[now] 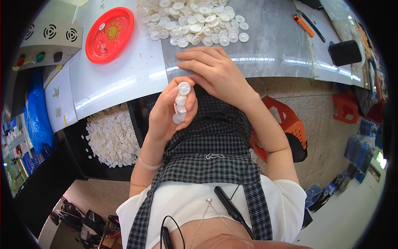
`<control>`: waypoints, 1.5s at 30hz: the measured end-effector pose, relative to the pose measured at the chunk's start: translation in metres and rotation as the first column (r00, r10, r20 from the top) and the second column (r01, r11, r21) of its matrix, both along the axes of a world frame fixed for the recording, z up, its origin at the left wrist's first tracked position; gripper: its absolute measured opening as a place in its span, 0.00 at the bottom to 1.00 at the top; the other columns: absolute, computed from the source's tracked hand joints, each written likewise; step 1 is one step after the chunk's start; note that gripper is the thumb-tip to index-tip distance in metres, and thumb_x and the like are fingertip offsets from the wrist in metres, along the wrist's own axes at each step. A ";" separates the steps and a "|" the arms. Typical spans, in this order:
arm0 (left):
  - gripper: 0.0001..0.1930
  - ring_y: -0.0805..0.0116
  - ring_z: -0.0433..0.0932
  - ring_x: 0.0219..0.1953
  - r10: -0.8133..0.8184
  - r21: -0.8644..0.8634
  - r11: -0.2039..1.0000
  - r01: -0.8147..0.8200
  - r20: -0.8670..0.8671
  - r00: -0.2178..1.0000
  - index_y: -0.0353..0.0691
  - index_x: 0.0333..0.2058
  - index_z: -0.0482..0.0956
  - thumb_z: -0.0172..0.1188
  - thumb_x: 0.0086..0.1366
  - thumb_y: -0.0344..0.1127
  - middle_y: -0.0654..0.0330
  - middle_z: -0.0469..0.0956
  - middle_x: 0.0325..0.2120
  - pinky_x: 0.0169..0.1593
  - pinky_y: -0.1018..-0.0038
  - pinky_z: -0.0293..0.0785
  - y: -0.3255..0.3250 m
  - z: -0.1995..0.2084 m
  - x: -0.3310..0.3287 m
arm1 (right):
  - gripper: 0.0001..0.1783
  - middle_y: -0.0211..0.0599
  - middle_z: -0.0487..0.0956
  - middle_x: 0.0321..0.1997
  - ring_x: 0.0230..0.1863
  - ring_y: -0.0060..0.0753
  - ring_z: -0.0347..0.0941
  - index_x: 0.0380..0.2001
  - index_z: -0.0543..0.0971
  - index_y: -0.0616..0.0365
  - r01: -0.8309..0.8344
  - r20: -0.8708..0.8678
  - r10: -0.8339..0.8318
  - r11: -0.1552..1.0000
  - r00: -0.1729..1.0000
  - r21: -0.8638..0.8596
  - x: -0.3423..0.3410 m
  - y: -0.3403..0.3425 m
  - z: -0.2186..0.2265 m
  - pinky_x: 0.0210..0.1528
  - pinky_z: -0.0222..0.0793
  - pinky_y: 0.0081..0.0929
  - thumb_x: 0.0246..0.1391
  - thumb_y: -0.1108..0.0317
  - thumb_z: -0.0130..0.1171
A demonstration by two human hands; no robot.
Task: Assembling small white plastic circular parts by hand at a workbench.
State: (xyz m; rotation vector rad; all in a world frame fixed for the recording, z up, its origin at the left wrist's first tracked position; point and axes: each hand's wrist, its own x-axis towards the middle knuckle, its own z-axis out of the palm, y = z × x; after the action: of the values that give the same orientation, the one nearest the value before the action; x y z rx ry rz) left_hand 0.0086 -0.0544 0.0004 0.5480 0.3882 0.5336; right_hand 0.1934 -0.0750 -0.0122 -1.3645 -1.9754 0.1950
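My left hand is curled, palm up, around several small white plastic discs, which overlap in a row along its palm and fingers. My right hand lies palm down over the table's front edge, its fingers stretched out toward the left. Its thumb side is close to the left fingertips; whether they touch is hard to tell. Just beyond the right fingers, a large heap of the same white discs spreads over the grey tabletop.
A red plate with one white disc stands on the left. Beside it is a grey machine box with coloured buttons. An open black drawer below holds many white discs. At right lie an orange marker, a pen and a black case.
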 end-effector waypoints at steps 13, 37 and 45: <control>0.15 0.80 0.67 0.20 0.012 0.198 0.980 0.034 -0.225 0.974 0.39 0.37 0.69 0.41 0.75 0.44 0.64 0.68 0.23 0.14 0.87 0.55 -0.002 -0.007 0.001 | 0.15 0.39 0.84 0.37 0.39 0.27 0.80 0.46 0.75 0.63 -0.038 -0.772 -0.224 0.951 0.595 -0.306 0.000 -0.038 0.006 0.45 0.74 0.22 0.55 0.78 0.60; 0.26 0.80 0.62 0.19 -0.134 -0.206 0.965 0.162 0.140 0.981 0.32 0.51 0.69 0.35 0.75 0.52 0.67 0.63 0.22 0.13 0.88 0.57 -0.007 -0.014 0.006 | 0.13 0.30 0.79 0.42 0.44 0.35 0.72 0.37 0.81 0.54 0.314 -0.074 -0.313 0.949 0.947 0.010 0.020 -0.024 -0.006 0.41 0.70 0.29 0.44 0.73 0.68; 0.24 0.80 0.61 0.20 -0.117 -0.246 0.955 0.166 0.203 0.972 0.32 0.52 0.66 0.31 0.76 0.49 0.66 0.63 0.24 0.12 0.90 0.58 -0.005 -0.015 0.006 | 0.13 0.30 0.79 0.36 0.37 0.33 0.74 0.34 0.81 0.55 0.395 -0.078 -0.391 0.918 0.917 0.041 0.027 -0.030 -0.003 0.37 0.70 0.27 0.43 0.73 0.70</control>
State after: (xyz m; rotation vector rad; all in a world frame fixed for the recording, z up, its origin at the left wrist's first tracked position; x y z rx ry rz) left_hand 0.0142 -0.0597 -0.0148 0.2649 0.2325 0.3831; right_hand 0.2201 -0.1054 -0.0155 -1.6615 -1.5963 -0.0035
